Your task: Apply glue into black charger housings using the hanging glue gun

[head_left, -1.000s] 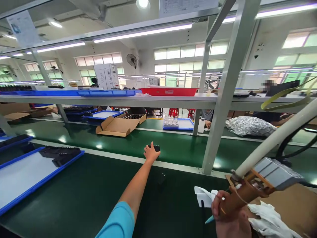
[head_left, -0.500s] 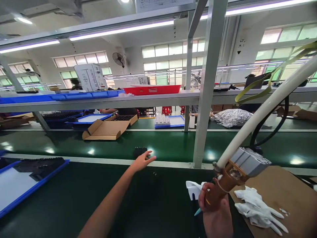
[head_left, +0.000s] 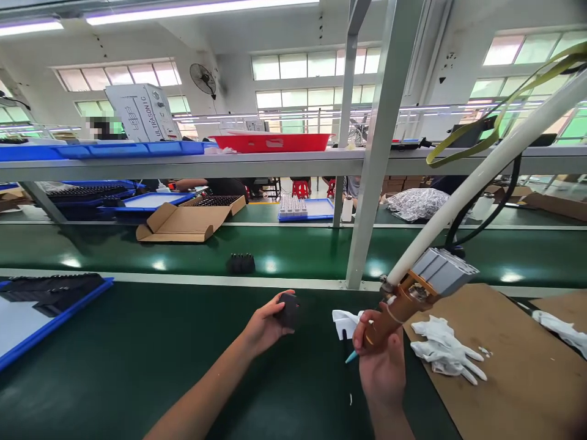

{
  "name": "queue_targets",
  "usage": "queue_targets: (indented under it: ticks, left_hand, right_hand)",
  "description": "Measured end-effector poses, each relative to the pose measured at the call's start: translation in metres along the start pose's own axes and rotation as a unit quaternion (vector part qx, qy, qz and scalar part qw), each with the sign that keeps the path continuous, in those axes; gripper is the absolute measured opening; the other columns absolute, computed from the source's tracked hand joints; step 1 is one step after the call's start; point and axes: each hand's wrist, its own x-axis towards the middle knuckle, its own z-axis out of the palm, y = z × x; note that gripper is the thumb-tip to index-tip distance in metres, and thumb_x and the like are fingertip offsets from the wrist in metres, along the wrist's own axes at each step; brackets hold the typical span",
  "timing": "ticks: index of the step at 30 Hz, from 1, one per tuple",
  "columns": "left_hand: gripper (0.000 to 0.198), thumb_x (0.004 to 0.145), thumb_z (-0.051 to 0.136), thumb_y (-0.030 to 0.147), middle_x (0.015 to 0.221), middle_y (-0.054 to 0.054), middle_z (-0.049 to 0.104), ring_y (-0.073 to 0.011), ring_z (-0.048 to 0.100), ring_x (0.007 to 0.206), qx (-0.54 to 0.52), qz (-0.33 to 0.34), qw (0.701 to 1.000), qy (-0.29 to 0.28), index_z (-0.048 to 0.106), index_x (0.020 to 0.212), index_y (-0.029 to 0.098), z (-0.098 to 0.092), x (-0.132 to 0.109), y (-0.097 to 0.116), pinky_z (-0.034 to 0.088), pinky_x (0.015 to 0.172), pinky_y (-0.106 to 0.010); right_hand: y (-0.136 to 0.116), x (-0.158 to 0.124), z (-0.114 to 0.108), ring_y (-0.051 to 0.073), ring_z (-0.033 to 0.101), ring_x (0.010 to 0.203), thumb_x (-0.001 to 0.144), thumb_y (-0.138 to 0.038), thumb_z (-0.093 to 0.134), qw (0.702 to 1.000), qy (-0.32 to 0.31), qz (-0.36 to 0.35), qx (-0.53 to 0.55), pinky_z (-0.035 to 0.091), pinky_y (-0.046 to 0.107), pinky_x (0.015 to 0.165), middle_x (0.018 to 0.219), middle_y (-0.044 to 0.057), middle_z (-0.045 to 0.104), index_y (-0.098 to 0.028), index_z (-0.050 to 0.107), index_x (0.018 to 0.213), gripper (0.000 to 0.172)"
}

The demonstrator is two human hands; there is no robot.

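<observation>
My left hand (head_left: 270, 321) is closed around a small black block (head_left: 288, 310), held just above the near green bench. A second black part (head_left: 241, 263) lies on the green conveyor belt (head_left: 183, 250) behind it. My right hand (head_left: 378, 360) grips the brown handle of a hand tool (head_left: 403, 302) with a grey head and a white hose (head_left: 481, 177) rising up to the right. The tool's tip points down at the bench near a white scrap (head_left: 343, 321).
White gloves (head_left: 444, 351) lie on a brown cardboard sheet (head_left: 504, 366) at the right. A blue tray (head_left: 27, 318) with black parts is at the left. A metal post (head_left: 373, 153) rises from the bench rail. Across the belt stand an open carton (head_left: 183, 221) and more trays.
My left hand left a black part on the belt, drew back toward me and now holds a small black block. The view tipped down and shifted; the right hand kept hold of the tool.
</observation>
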Motion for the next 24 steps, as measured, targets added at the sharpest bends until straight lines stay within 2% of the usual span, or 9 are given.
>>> queue_targets:
  ticks: [3, 7, 11, 17, 20, 21, 22, 23, 24]
  left_hand:
    - [0.039, 0.079, 0.061, 0.024, 0.096, -0.006, 0.06, -0.0184, 0.062, 0.077, -0.128, -0.009, 0.99, -0.059, 0.051, 0.117, 0.019, 0.015, -0.011, 0.002, 0.05, 0.055, -0.026]
    - [0.038, 0.082, 0.056, 0.023, 0.095, -0.008, 0.059, -0.02, 0.063, 0.076, -0.136, 0.008, 0.982, -0.133, 0.05, 0.119, 0.019, 0.02, -0.018, 0.003, 0.053, 0.052, -0.028]
    - [0.039, 0.083, 0.055, 0.023, 0.096, -0.009, 0.059, -0.0203, 0.062, 0.078, -0.134, 0.02, 0.976, -0.168, 0.049, 0.121, 0.019, 0.021, -0.022, 0.004, 0.054, 0.053, -0.028]
    - [0.042, 0.08, 0.058, 0.028, 0.098, -0.008, 0.059, -0.0194, 0.061, 0.08, -0.088, 0.025, 0.982, -0.162, 0.047, 0.121, 0.021, 0.025, -0.027, 0.009, 0.053, 0.057, -0.027]
    - [0.045, 0.083, 0.056, 0.033, 0.102, -0.007, 0.059, -0.0206, 0.062, 0.088, 0.09, 0.018, 0.991, -0.095, 0.043, 0.124, 0.023, 0.016, -0.021, 0.013, 0.053, 0.068, -0.03]
    - [0.044, 0.085, 0.053, 0.034, 0.105, -0.007, 0.059, -0.0207, 0.062, 0.092, 0.209, 0.016, 0.976, -0.05, 0.041, 0.127, 0.024, 0.01, -0.016, 0.014, 0.053, 0.074, -0.03]
    - [0.044, 0.088, 0.049, 0.033, 0.109, -0.007, 0.059, -0.0211, 0.061, 0.098, 0.342, 0.015, 0.939, 0.004, 0.038, 0.13, 0.025, 0.003, -0.01, 0.014, 0.051, 0.08, -0.031]
    - [0.044, 0.09, 0.045, 0.031, 0.114, -0.008, 0.058, -0.0216, 0.06, 0.103, 0.471, 0.017, 0.879, 0.063, 0.035, 0.133, 0.024, -0.005, -0.002, 0.014, 0.05, 0.085, -0.032]
    - [0.046, 0.091, 0.041, 0.029, 0.12, -0.009, 0.056, -0.0221, 0.058, 0.108, 0.59, 0.018, 0.798, 0.124, 0.032, 0.136, 0.023, -0.014, 0.007, 0.012, 0.047, 0.091, -0.033]
  right_hand:
    - [-0.001, -0.001, 0.0, 0.011, 0.051, 0.052, 0.081, -0.052, 0.056, 1.0, -0.001, 0.002, 0.0, 0.038, 0.024, 0.045, 0.085, 0.001, 0.058, -0.028, 0.052, 0.107, 0.035]
    - [-0.002, 0.0, 0.0, 0.012, 0.051, 0.053, 0.081, -0.052, 0.056, 1.0, -0.002, 0.007, -0.001, 0.038, 0.024, 0.045, 0.084, 0.001, 0.057, -0.029, 0.052, 0.109, 0.036]
    - [-0.001, 0.001, 0.0, 0.012, 0.051, 0.052, 0.082, -0.051, 0.055, 1.0, 0.005, -0.003, -0.012, 0.039, 0.024, 0.045, 0.084, 0.002, 0.057, -0.029, 0.05, 0.115, 0.04]
    - [0.0, 0.0, -0.002, 0.011, 0.051, 0.053, 0.083, -0.05, 0.054, 1.0, -0.004, -0.004, -0.011, 0.039, 0.024, 0.046, 0.085, 0.001, 0.058, -0.028, 0.052, 0.111, 0.035]
    - [0.0, 0.0, -0.001, 0.011, 0.051, 0.053, 0.083, -0.049, 0.055, 1.0, -0.001, -0.005, -0.003, 0.038, 0.023, 0.046, 0.085, 0.001, 0.058, -0.028, 0.051, 0.112, 0.036]
    - [0.0, 0.001, -0.001, 0.011, 0.051, 0.053, 0.083, -0.049, 0.055, 1.0, 0.001, -0.007, 0.001, 0.038, 0.023, 0.046, 0.085, 0.001, 0.058, -0.028, 0.051, 0.111, 0.036]
    - [0.0, 0.001, 0.0, 0.011, 0.051, 0.053, 0.083, -0.049, 0.055, 1.0, 0.001, -0.009, 0.004, 0.038, 0.023, 0.046, 0.085, 0.001, 0.058, -0.028, 0.05, 0.11, 0.034]
    - [0.0, 0.001, 0.001, 0.011, 0.051, 0.053, 0.083, -0.049, 0.055, 1.0, 0.001, -0.011, 0.007, 0.037, 0.023, 0.046, 0.085, 0.001, 0.058, -0.028, 0.05, 0.108, 0.032]
    - [0.0, 0.001, 0.002, 0.01, 0.05, 0.053, 0.083, -0.049, 0.054, 1.0, 0.001, -0.015, 0.009, 0.037, 0.023, 0.046, 0.084, 0.001, 0.058, -0.028, 0.05, 0.106, 0.031]
